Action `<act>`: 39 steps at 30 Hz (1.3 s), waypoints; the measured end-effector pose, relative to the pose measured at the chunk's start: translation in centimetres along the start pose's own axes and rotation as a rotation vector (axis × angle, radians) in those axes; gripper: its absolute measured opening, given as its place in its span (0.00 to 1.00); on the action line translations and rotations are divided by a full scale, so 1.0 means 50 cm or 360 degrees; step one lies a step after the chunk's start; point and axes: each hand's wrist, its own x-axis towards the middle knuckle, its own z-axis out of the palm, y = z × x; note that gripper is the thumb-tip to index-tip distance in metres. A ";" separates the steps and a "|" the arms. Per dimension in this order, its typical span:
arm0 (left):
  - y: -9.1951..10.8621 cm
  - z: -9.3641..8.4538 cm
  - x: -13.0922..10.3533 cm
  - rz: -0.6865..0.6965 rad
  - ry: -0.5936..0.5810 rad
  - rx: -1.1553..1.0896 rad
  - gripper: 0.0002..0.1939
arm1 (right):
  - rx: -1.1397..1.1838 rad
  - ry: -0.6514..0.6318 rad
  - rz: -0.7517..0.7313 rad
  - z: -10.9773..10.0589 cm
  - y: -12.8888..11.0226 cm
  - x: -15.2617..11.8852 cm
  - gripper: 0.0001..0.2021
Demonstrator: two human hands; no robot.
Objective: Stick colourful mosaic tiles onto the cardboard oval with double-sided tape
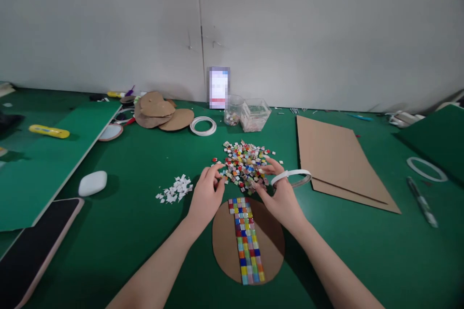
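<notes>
A loose pile of small colourful mosaic tiles [242, 161] lies in front of me. At its left edge is my left hand [209, 188], thumb and fingertips closed together; whatever is between them is too small to make out. My right hand [281, 198] reaches into the pile's right side with fingers apart, touching tiles. A white roll of tape [302, 172] is looped around its fingers. Below the hands lies a round cardboard disc [226, 246], crossed by a lengthwise band of tiles [246, 239] in several colours.
White paper scraps [176, 189] lie left of my left hand. Behind the pile stand a clear box [254, 116], a clear cup [233, 111], a lit phone [218, 88] and a tape roll [203, 126]. Cardboard sheets [337, 159] lie right, cardboard rounds [177, 119] back left.
</notes>
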 end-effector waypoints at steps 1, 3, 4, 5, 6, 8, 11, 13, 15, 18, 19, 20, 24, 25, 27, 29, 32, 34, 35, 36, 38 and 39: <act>-0.001 -0.001 0.001 -0.0004 0.0007 0.0000 0.14 | -0.0055 -0.0004 -0.0002 -0.002 0.003 0.001 0.30; -0.002 -0.002 0.001 -0.0002 0.0008 0.0008 0.14 | -0.0180 0.0016 -0.0001 -0.004 0.009 0.003 0.30; -0.002 -0.002 0.000 0.0002 0.0005 0.0021 0.14 | -0.0242 0.0040 0.0002 -0.005 0.013 0.004 0.30; -0.001 -0.002 0.000 0.0006 0.0002 0.0040 0.13 | -0.0291 0.0065 0.0009 -0.006 0.016 0.004 0.30; 0.000 -0.002 -0.001 0.0013 -0.0004 0.0063 0.13 | -0.0320 0.0082 0.0017 -0.006 0.019 0.005 0.30; 0.004 -0.003 -0.004 0.0019 -0.0009 0.0116 0.12 | -0.0315 0.0082 0.0023 -0.006 0.025 0.004 0.30; 0.011 -0.006 -0.008 -0.0030 0.0013 0.0197 0.12 | -0.0260 0.0049 0.0033 -0.003 0.030 0.003 0.30; 0.014 -0.011 -0.009 -0.0078 0.0039 0.0255 0.13 | -0.0239 0.0046 0.0043 -0.002 0.030 0.003 0.30; 0.013 -0.016 -0.008 -0.0099 0.0047 0.0290 0.14 | -0.0215 0.0053 0.0042 -0.001 0.030 0.003 0.29; 0.008 -0.018 -0.005 -0.0098 0.0032 0.0280 0.14 | -0.0145 0.0055 0.0043 0.001 0.029 0.004 0.28; 0.006 -0.017 -0.004 -0.0098 0.0024 0.0273 0.14 | -0.0116 0.0053 0.0051 0.002 0.029 0.003 0.28; 0.005 -0.015 -0.004 -0.0095 0.0021 0.0271 0.14 | -0.0089 0.0051 0.0057 0.003 0.029 0.003 0.28; 0.005 -0.006 -0.006 -0.0039 -0.0006 0.0297 0.13 | -0.0044 0.0021 0.0044 0.007 0.028 -0.001 0.28; 0.005 -0.005 -0.006 -0.0032 -0.0015 0.0296 0.13 | -0.0043 0.0011 0.0039 0.008 0.028 -0.001 0.27; 0.006 -0.006 -0.005 -0.0040 -0.0028 0.0273 0.13 | -0.0030 -0.0002 0.0050 0.009 0.026 -0.002 0.27; 0.008 -0.009 -0.004 -0.0052 -0.0030 0.0239 0.13 | -0.0009 0.0010 0.0076 0.007 0.024 -0.001 0.28; 0.009 -0.014 -0.002 -0.0043 -0.0017 0.0208 0.13 | -0.0021 0.0057 0.0091 0.004 0.020 0.001 0.28; 0.010 -0.014 -0.002 -0.0027 -0.0007 0.0202 0.13 | -0.0051 0.0087 0.0068 0.001 0.016 0.002 0.26; 0.009 -0.014 -0.002 -0.0023 -0.0003 0.0200 0.13 | -0.0062 0.0102 0.0059 0.000 0.014 0.002 0.25; 0.009 -0.013 -0.002 -0.0021 -0.0002 0.0197 0.12 | -0.0066 0.0114 0.0052 -0.002 0.012 0.002 0.24; 0.008 -0.012 -0.002 -0.0022 0.0003 0.0198 0.12 | -0.0054 0.0125 0.0044 -0.004 0.007 0.000 0.23; 0.008 -0.012 -0.002 -0.0026 0.0003 0.0201 0.12 | -0.0039 0.0127 0.0042 -0.004 0.005 -0.001 0.24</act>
